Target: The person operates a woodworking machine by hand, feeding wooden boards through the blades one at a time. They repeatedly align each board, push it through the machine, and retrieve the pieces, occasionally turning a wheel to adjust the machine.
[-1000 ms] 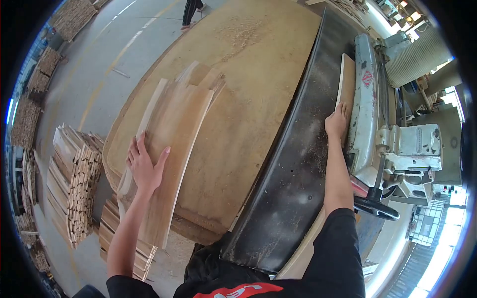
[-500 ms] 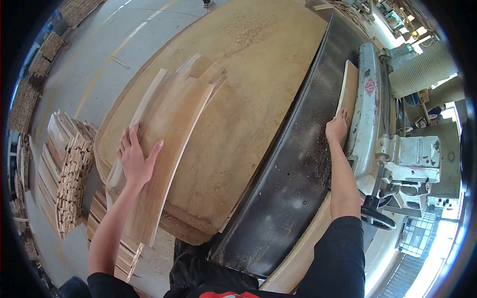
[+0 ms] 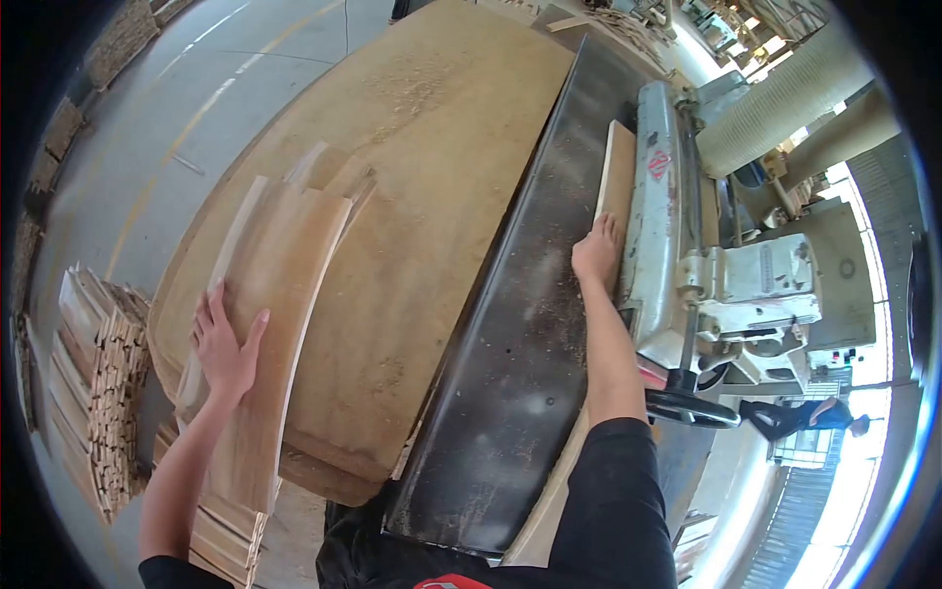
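My left hand [image 3: 226,344] lies with its fingers spread on the top board of a loose stack of wooden boards [image 3: 280,255]. The stack rests on a large brown sheet-topped table [image 3: 392,245]. My right hand [image 3: 597,253] is around the near end of a narrow board [image 3: 616,172], its thumb side hard to see. That board lies lengthwise on the dark machine bed [image 3: 500,334], right beside the pale green machine housing [image 3: 657,196].
Stacked wood pieces [image 3: 118,393] stand on the floor at left. A black handwheel [image 3: 692,407] sticks out below the machine. Ribbed hoses [image 3: 775,108] rise at upper right. Another person [image 3: 814,417] is in the background at right. Sawdust lies on the bed and table.
The camera view has turned, so the scene sits further left. Both hands keep about the same places on their boards. A person has come into view at right.
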Action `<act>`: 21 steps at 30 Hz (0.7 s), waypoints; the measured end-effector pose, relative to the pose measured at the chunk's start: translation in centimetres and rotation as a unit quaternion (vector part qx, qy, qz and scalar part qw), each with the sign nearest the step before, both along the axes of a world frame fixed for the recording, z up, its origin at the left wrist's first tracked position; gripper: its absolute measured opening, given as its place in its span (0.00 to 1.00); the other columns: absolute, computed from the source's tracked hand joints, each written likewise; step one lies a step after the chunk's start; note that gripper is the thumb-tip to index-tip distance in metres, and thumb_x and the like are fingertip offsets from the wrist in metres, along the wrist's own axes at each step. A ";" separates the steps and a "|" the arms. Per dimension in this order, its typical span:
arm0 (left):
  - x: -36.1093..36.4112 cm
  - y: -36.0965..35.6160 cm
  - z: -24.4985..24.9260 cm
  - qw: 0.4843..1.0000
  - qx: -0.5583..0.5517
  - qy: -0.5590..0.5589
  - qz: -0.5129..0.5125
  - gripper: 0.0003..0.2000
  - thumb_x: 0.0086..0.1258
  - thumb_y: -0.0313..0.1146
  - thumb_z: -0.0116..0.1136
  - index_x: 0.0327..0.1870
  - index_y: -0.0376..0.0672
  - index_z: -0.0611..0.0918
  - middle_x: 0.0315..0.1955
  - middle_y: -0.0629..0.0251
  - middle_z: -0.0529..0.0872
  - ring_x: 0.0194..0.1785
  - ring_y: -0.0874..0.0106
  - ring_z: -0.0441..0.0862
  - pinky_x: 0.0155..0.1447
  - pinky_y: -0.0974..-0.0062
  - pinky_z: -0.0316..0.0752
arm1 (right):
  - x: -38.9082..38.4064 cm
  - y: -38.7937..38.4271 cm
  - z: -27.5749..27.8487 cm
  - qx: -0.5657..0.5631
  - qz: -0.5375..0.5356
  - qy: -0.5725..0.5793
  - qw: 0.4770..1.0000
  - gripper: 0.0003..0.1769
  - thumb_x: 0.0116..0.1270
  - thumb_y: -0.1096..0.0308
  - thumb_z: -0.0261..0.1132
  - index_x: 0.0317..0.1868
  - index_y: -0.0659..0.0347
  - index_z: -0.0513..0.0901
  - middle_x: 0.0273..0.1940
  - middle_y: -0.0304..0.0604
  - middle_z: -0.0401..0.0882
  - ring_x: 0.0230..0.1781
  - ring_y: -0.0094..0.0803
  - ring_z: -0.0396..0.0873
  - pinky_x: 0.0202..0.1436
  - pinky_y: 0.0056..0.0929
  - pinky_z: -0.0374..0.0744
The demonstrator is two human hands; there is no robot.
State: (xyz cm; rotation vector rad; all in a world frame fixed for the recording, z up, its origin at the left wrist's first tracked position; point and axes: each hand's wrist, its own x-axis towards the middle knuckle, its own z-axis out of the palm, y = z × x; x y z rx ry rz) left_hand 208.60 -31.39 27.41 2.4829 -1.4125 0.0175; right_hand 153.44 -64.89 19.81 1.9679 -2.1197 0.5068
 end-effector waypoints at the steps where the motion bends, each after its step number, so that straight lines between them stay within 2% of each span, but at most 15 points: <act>1: -0.1 0.0 0.1 1.000 0.006 -0.005 0.001 0.43 0.75 0.61 0.62 0.85 0.50 0.60 0.79 0.41 0.64 0.82 0.43 0.61 0.81 0.43 0.56 | 0.1 0.0 0.2 0.016 -0.002 -0.011 1.000 0.37 0.72 0.74 0.56 0.81 0.70 0.63 0.84 0.61 0.58 0.85 0.55 0.56 0.89 0.46 0.54; 2: 0.0 0.0 0.0 1.000 0.011 -0.008 0.002 0.43 0.76 0.61 0.62 0.85 0.50 0.60 0.79 0.40 0.64 0.82 0.43 0.61 0.81 0.43 0.55 | 0.3 0.1 0.4 0.031 -0.004 -0.025 0.999 0.39 0.71 0.75 0.57 0.82 0.70 0.62 0.85 0.60 0.55 0.86 0.54 0.53 0.90 0.46 0.52; 5: 0.3 0.3 -0.3 1.000 0.025 -0.015 0.002 0.43 0.76 0.60 0.61 0.85 0.49 0.59 0.80 0.39 0.62 0.83 0.43 0.59 0.82 0.43 0.53 | 0.6 0.5 1.0 0.048 -0.011 -0.032 0.998 0.40 0.71 0.76 0.57 0.83 0.69 0.60 0.86 0.58 0.53 0.87 0.52 0.51 0.90 0.46 0.52; 10: -0.3 0.1 0.6 0.998 0.059 0.023 0.001 0.45 0.76 0.58 0.62 0.86 0.45 0.56 0.81 0.37 0.59 0.83 0.42 0.56 0.83 0.42 0.50 | 0.4 0.5 1.5 0.071 -0.016 0.001 0.997 0.41 0.71 0.76 0.57 0.84 0.67 0.58 0.86 0.57 0.54 0.88 0.50 0.50 0.91 0.45 0.50; 13: -0.1 0.3 1.4 0.997 0.067 0.037 0.006 0.46 0.74 0.57 0.64 0.85 0.44 0.56 0.80 0.36 0.58 0.83 0.41 0.56 0.83 0.42 0.50 | -0.6 0.8 2.4 0.111 0.021 -0.008 0.994 0.40 0.75 0.71 0.59 0.84 0.67 0.57 0.86 0.56 0.54 0.88 0.51 0.50 0.91 0.45 0.50; 14: -0.2 0.5 1.5 0.997 0.061 0.038 0.002 0.46 0.74 0.58 0.64 0.85 0.43 0.57 0.80 0.36 0.58 0.83 0.41 0.55 0.83 0.42 0.50 | -1.6 0.1 1.0 0.094 0.046 -0.041 0.994 0.39 0.77 0.68 0.59 0.84 0.68 0.58 0.86 0.57 0.54 0.88 0.51 0.49 0.91 0.46 0.50; 17: -0.7 0.2 1.5 0.997 0.054 0.053 0.004 0.47 0.73 0.59 0.64 0.84 0.41 0.58 0.79 0.35 0.59 0.83 0.41 0.55 0.82 0.41 0.51 | -1.7 0.1 0.7 0.085 0.033 -0.068 0.994 0.37 0.77 0.70 0.58 0.83 0.67 0.59 0.86 0.56 0.54 0.88 0.53 0.49 0.91 0.47 0.49; 18: -0.5 0.2 1.8 0.997 0.061 0.053 0.005 0.47 0.73 0.60 0.65 0.84 0.41 0.58 0.79 0.34 0.59 0.83 0.41 0.55 0.82 0.41 0.51 | -0.8 1.1 2.2 0.086 0.025 -0.084 0.992 0.36 0.76 0.71 0.57 0.83 0.68 0.61 0.85 0.57 0.56 0.87 0.54 0.50 0.91 0.47 0.50; 21: -0.4 0.4 1.7 0.996 0.063 0.056 0.006 0.49 0.71 0.63 0.64 0.83 0.40 0.58 0.79 0.35 0.58 0.83 0.41 0.55 0.82 0.41 0.50 | -1.6 0.5 0.4 0.028 0.039 -0.096 0.994 0.37 0.73 0.71 0.59 0.82 0.67 0.65 0.84 0.55 0.61 0.86 0.55 0.55 0.90 0.47 0.52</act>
